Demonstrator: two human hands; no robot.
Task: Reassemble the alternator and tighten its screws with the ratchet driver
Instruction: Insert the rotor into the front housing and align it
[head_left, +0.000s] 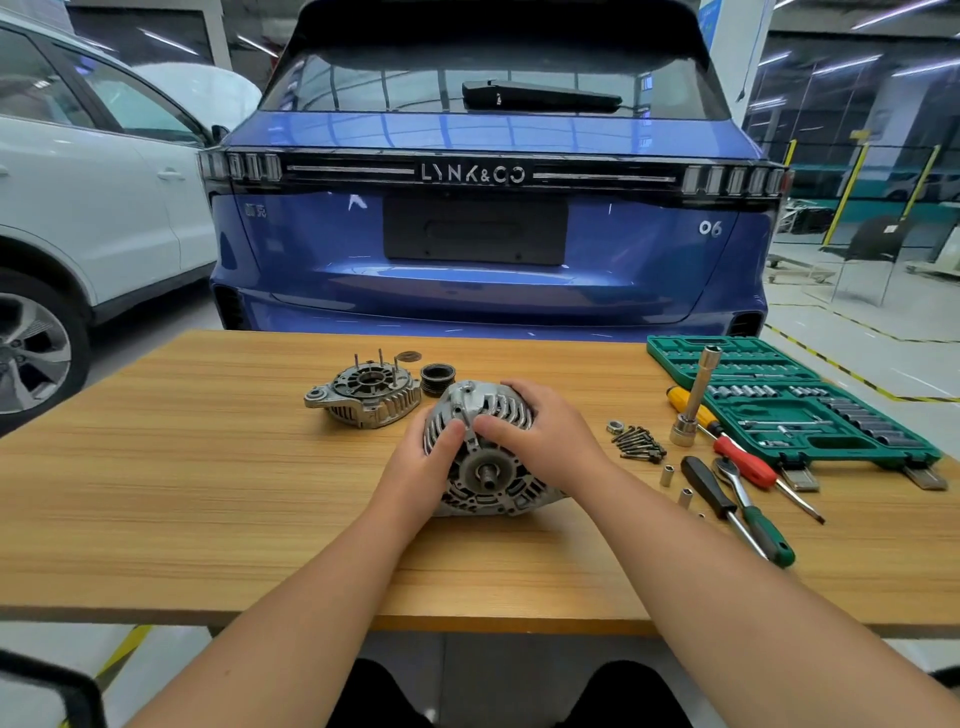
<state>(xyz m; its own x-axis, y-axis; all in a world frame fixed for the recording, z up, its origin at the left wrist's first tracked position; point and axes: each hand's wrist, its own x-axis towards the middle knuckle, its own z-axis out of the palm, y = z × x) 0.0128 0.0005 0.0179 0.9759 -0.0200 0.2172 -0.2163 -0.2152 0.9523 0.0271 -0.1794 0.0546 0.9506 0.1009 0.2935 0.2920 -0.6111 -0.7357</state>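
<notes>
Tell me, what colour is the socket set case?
Green, seen in the head view: socket set case.

"LYNK&CO" and "06" on blue car (488, 249)

My one head-worn camera looks forward and down, close over the long wood-grain table (208, 467), toward the glossy blue car (488, 249).

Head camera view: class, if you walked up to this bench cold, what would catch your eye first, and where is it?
First, the alternator body at the middle of the wooden table, gripped by the left hand and the right hand. Behind the table, the blue car fills the background. At the right lies an open green socket case, with loose screws and a ratchet driver near it.
</notes>
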